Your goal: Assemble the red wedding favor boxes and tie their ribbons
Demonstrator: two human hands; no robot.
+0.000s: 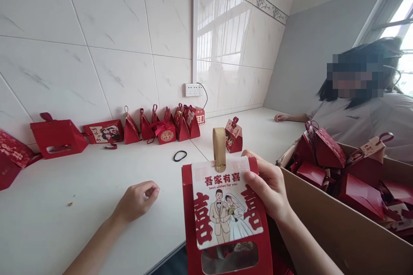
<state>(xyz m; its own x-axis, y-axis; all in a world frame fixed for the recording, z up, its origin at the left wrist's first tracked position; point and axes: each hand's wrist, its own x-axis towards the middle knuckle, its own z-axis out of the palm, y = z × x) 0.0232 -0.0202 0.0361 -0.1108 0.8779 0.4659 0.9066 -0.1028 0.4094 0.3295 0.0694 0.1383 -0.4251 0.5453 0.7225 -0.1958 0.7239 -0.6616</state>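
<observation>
- Currently, your right hand (267, 184) is clamping a red gift box (227, 223) near its upper right corner, thumb pressing on the pale front card (226, 204), fingers reaching behind; the gift box is standing around six o'clock in your view.
- A gold ribbon loop (219, 148) is rising from the box's top, and a clear window (229, 258) is showing below the card's printed couple.
- From that box, your left hand (137, 200) is resting on the desk (93, 176) at nine o'clock, its fingers curling loosely together.
- Between ten and eleven o'clock, a black band (180, 156) is lying on the desk, with a row of red boxes (131, 133) standing farther back along the wall.
- At twelve o'clock, a small red box (234, 135) is standing beyond the gold loop.
- At three o'clock, a carton (309, 200) is holding many more red boxes.
- Between one and two o'clock, another person (358, 124) is sitting behind the carton, one hand (281, 117) resting on the desk.
</observation>
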